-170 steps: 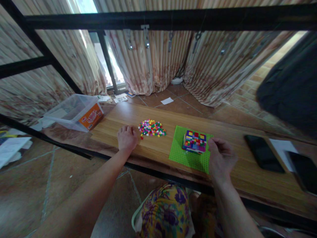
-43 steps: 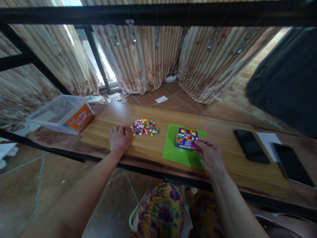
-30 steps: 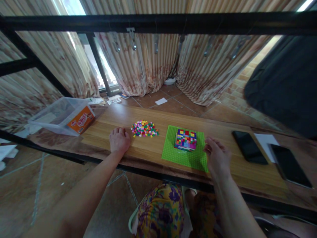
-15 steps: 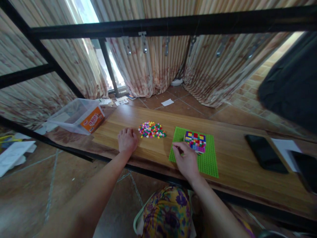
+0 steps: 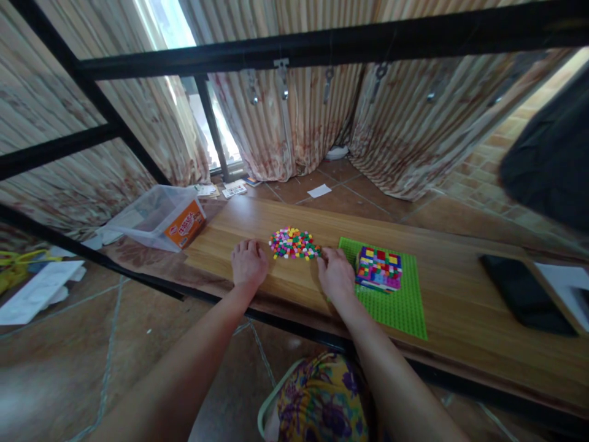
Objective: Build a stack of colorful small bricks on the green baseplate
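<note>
A pile of small coloured bricks (image 5: 293, 243) lies on the wooden table (image 5: 285, 288). To its right a green baseplate (image 5: 400, 307) carries a multicoloured block of stacked bricks (image 5: 378, 269). My left hand (image 5: 249, 263) rests on the table just left of the pile, fingers curled under, nothing visible in it. My right hand (image 5: 335, 274) is at the pile's right edge, between the pile and the baseplate, its fingertips bent down onto the bricks there. Whether it grips one is hidden.
A clear plastic box with an orange label (image 5: 163, 217) stands at the table's left end. A black phone (image 5: 522, 293) and a white paper (image 5: 564, 276) lie at the right. A black metal frame (image 5: 322, 46) crosses overhead. Curtains hang behind.
My right hand left the brick block on the baseplate and moved left to the edge of the loose pile. My left hand stayed put.
</note>
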The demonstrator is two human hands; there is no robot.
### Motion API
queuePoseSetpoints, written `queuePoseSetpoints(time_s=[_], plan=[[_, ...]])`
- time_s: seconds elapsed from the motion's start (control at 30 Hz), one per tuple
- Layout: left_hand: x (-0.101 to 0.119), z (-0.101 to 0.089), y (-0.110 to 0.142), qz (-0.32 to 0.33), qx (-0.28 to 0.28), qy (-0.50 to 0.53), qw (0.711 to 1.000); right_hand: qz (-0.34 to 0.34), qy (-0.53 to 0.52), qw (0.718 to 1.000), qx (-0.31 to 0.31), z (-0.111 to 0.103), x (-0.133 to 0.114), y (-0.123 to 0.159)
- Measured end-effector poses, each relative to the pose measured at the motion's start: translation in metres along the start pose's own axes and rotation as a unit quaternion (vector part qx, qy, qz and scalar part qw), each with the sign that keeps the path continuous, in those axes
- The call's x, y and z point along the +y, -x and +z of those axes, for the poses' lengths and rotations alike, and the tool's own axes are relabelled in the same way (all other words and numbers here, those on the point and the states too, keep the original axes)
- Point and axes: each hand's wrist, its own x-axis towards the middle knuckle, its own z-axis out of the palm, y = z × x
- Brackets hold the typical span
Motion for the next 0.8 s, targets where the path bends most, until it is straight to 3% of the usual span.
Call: queuePoseSetpoints(time_s=[0.23,0.4,0.6,0.8], plan=[[0.000,0.002,0.000,0.001,0.003,-0.001,1.000,0.020,0.023,0.999,-0.013,0.004,-0.005,0.001],[-0.001,0.003,0.000,0.005,0.007,-0.004,1.000,0.005,-0.112,0.994,0.006,-0.006,-0.004,0.010],[-0.003,0.005,-0.002,0.004,0.014,-0.006,1.000,0.035,-0.346,0.937,0.006,-0.033,0.001,0.029],[-0.001,0.000,-0.003,0.001,0.004,-0.003,1.000,0.053,-0.365,0.929,0.023,-0.073,0.017,0.044]])
